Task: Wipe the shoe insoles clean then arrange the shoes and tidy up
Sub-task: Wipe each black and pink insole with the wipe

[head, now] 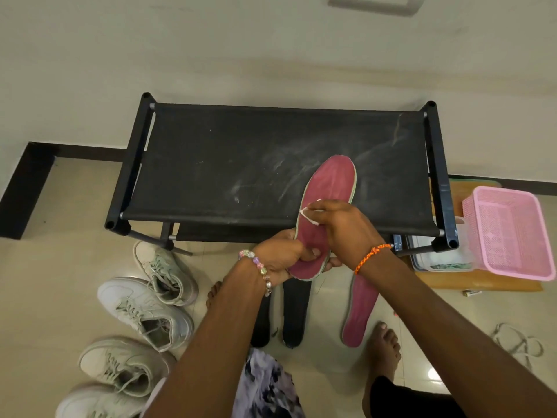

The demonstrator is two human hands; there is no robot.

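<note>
Room: pale tiled floor (60,236), cream wall (211,55) with a dark skirting strip at its foot. A black fabric-topped bench (241,164) stands against the wall; its top is streaked with pale dust marks.

Right of the bench, on a wooden board (482,283): a pink basket (512,233), and beside it a clear tub (437,260) partly under the bench's corner. Contents of the tub unclear.

Floor, left of the hands: four pale sneakers (144,309) in a loose column, laces slack. Below the hands: two black insoles (297,312) side by side, one mostly hidden by the left forearm, and a second red insole (360,312) lying flat just right of them. White laces (518,345) lie on the tiles far right. Bare feet visible either side of the floor insoles.

Held red insole (325,212): raised over the bench's front edge, toe end pointing away from the person, heel end toward them.

Left hand (280,260): fingers curled round the heel end, thumb on the red face, other fingers beneath. Beaded bracelet on the wrist.

Right hand (343,227): fingers clenched on a small white wipe (309,214), pressed to the insole's middle, just above the left thumb. Most of the wipe is hidden under the fingers. Orange thread on the wrist.
</note>
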